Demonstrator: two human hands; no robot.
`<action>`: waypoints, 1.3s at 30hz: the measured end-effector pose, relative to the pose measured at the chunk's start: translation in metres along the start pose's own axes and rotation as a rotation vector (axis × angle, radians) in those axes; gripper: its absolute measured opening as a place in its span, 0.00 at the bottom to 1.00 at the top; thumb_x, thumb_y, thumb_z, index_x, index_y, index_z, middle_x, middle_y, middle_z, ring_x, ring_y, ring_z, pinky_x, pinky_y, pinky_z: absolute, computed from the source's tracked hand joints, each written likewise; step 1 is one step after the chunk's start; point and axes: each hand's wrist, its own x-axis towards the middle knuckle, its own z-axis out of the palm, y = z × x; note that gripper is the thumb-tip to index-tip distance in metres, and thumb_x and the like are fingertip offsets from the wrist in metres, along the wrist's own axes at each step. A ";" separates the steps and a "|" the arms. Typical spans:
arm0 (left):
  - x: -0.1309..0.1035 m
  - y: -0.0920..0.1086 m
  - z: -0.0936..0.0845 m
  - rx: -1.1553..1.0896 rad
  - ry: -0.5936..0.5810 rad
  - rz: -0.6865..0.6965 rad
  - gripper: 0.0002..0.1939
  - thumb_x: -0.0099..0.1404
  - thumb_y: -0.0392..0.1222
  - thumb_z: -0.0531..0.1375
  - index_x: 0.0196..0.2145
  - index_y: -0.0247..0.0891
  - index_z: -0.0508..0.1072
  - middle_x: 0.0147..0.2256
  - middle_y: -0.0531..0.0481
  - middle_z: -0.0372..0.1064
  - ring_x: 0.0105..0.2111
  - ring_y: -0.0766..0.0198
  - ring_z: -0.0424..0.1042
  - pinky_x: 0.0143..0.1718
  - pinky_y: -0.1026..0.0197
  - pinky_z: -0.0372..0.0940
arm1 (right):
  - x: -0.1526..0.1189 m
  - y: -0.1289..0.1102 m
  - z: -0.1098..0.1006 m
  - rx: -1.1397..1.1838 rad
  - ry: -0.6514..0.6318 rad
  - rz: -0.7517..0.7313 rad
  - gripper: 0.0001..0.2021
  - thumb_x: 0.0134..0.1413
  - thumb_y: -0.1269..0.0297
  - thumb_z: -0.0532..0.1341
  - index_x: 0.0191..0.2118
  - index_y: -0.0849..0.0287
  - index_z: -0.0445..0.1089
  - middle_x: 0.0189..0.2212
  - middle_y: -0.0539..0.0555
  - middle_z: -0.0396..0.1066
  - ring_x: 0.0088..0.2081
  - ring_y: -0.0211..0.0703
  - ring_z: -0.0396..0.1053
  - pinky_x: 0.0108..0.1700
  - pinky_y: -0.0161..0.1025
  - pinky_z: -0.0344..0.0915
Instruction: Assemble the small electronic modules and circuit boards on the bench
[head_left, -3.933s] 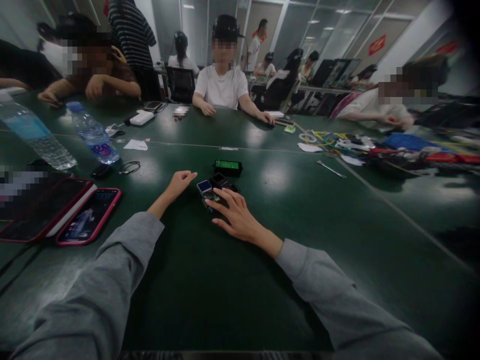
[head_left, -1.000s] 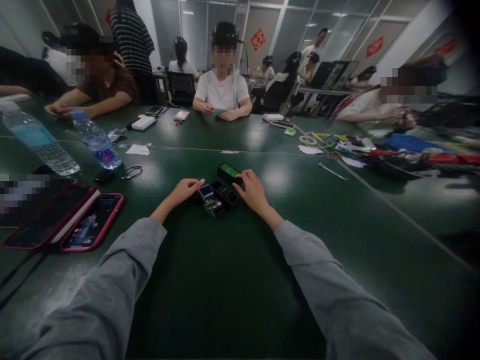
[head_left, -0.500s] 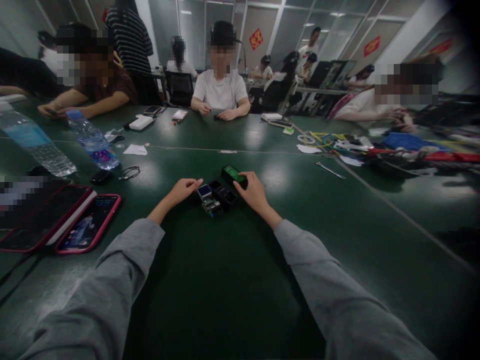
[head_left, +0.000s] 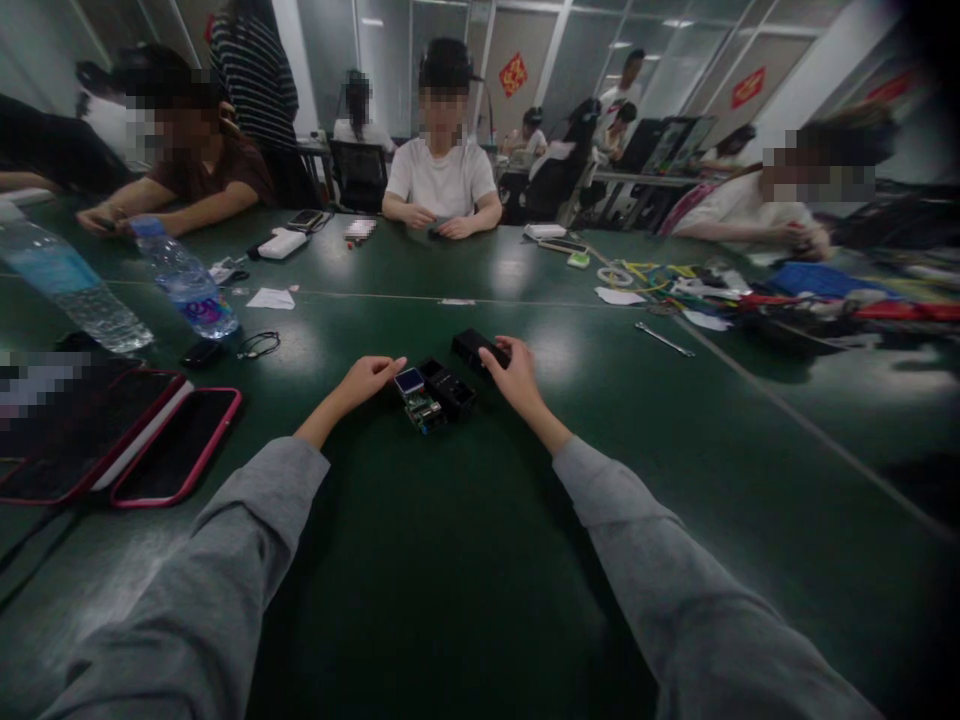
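Note:
Between my hands, a small circuit board with a screen (head_left: 421, 404) lies on the dark green table (head_left: 450, 560). Against its right side rests a flat black case part (head_left: 450, 388). A black box (head_left: 471, 346) is just beyond, its near-right end held between the thumb and fingers of my right hand (head_left: 514, 374). My left hand (head_left: 367, 376) is closed, thumb and fingertips pressed together at the board's upper left corner. Whether anything is pinched there cannot be made out.
Left of me are a phone in a red case (head_left: 178, 445), a dark tablet-like device (head_left: 82, 430) and two water bottles (head_left: 187, 285) (head_left: 75, 290). A wrench (head_left: 664, 339) lies on the right, near tangled cables (head_left: 675, 285). Several people sit around the table.
My right hand has turned the black box: its green board no longer shows and a black face is up. My left hand stays put. The phone's screen has gone dark.

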 end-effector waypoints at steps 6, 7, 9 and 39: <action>-0.001 0.001 -0.001 0.008 -0.012 0.002 0.26 0.64 0.62 0.51 0.23 0.36 0.66 0.21 0.53 0.59 0.23 0.68 0.58 0.25 0.64 0.53 | -0.005 -0.013 -0.007 0.024 -0.015 -0.030 0.21 0.53 0.48 0.61 0.47 0.57 0.67 0.42 0.59 0.70 0.46 0.51 0.65 0.49 0.50 0.63; -0.002 0.002 -0.001 0.008 -0.012 0.003 0.26 0.64 0.62 0.51 0.22 0.36 0.66 0.22 0.53 0.59 0.23 0.68 0.58 0.25 0.64 0.53 | -0.005 -0.013 -0.007 0.051 -0.010 -0.009 0.21 0.53 0.48 0.61 0.47 0.57 0.67 0.41 0.58 0.71 0.45 0.51 0.67 0.48 0.49 0.63; -0.002 0.002 -0.001 0.014 -0.007 0.002 0.27 0.64 0.63 0.51 0.22 0.37 0.65 0.21 0.53 0.59 0.22 0.68 0.57 0.25 0.64 0.53 | -0.004 -0.011 -0.007 0.132 -0.015 0.053 0.22 0.53 0.45 0.60 0.47 0.57 0.66 0.38 0.57 0.72 0.42 0.49 0.69 0.46 0.48 0.64; -0.002 0.000 -0.001 0.068 0.004 0.017 0.27 0.64 0.64 0.50 0.22 0.37 0.65 0.22 0.54 0.60 0.23 0.68 0.59 0.27 0.63 0.54 | -0.098 0.007 -0.150 -0.546 -0.304 -0.278 0.29 0.64 0.50 0.48 0.63 0.64 0.54 0.48 0.65 0.66 0.50 0.56 0.64 0.53 0.55 0.63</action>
